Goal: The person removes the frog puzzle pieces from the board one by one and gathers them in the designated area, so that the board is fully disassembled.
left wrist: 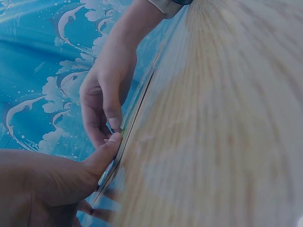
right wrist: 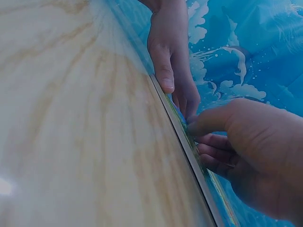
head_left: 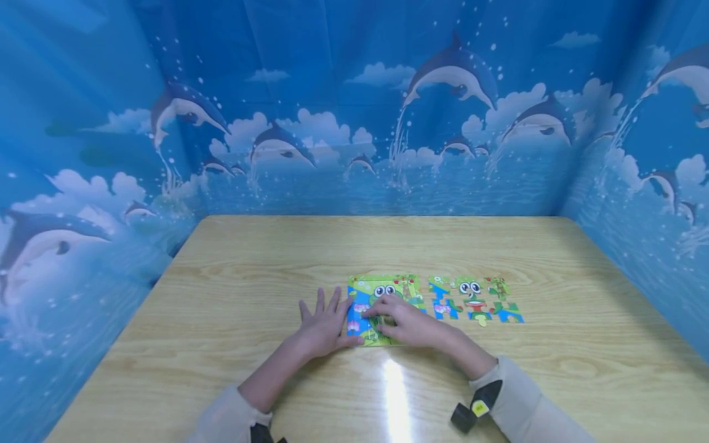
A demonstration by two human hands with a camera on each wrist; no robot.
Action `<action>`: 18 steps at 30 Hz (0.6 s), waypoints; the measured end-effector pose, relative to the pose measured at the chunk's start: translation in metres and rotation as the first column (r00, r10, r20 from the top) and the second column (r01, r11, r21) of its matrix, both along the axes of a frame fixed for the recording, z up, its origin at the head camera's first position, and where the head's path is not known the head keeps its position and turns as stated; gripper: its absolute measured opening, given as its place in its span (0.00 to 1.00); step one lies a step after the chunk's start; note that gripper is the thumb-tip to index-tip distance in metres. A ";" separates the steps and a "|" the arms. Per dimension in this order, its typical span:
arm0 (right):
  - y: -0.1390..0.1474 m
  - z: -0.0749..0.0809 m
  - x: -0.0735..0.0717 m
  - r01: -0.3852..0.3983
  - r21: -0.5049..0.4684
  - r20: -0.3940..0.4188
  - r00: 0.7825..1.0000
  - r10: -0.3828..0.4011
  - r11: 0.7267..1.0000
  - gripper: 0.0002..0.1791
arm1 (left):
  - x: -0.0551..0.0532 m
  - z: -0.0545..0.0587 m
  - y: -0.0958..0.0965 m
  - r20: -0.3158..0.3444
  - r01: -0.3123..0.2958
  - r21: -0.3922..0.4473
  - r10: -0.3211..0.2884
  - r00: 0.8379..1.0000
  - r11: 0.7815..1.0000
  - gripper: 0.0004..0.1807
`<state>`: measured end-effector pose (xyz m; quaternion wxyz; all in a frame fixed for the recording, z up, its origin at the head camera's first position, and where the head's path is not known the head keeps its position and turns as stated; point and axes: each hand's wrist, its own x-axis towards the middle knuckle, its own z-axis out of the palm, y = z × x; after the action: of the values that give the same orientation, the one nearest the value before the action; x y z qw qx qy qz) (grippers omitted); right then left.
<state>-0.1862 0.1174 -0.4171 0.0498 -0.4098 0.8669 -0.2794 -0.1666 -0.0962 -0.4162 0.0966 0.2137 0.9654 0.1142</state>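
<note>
Puzzle board (head_left: 382, 307) with a cartoon frog printed on it lay flat on the wooden surface (head_left: 249, 277), directly under both hands. Nearest the person, the right hand (head_left: 407, 321) rested on the lower middle of the board with its fingers curled, thumb and fingertips pressing or pinching a green piece (head_left: 383, 321) against it; whether that piece was fully seated could not be told. The right wrist view showed the same curled fingers (right wrist: 215, 142) at the board's thin edge (right wrist: 189, 156), and the left wrist view showed the thumb tip (left wrist: 113, 124) down on that edge.

Just to the left of it, the left hand (head_left: 324, 323) lay flat with straight, spread fingers, holding nothing, its thumb side touching the board's left border as if steadying it.

Beyond the right hand and off to its right, a cluster of loose puzzle pieces (head_left: 475, 300) sat on the surface, near the board but apart from it, loosely laid out in the shape of the frog picture with gaps between them. Judging by this, the work looked barely begun: roughly one piece was at the board and the rest waited outside it.

Farthest off, a blue dolphin-print backdrop (head_left: 354, 123) closed in the surface on three sides.
</note>
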 end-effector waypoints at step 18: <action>-0.003 -0.006 -0.002 0.049 -0.046 -0.107 0.993 -0.054 0.998 0.14 | -0.001 -0.001 0.000 -0.001 0.001 0.007 -0.001 1.000 1.000 0.48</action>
<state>-0.1883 0.1145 -0.4233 -0.0132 -0.4029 0.8723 -0.2769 -0.1677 -0.0962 -0.4172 0.0955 0.2147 0.9649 0.1173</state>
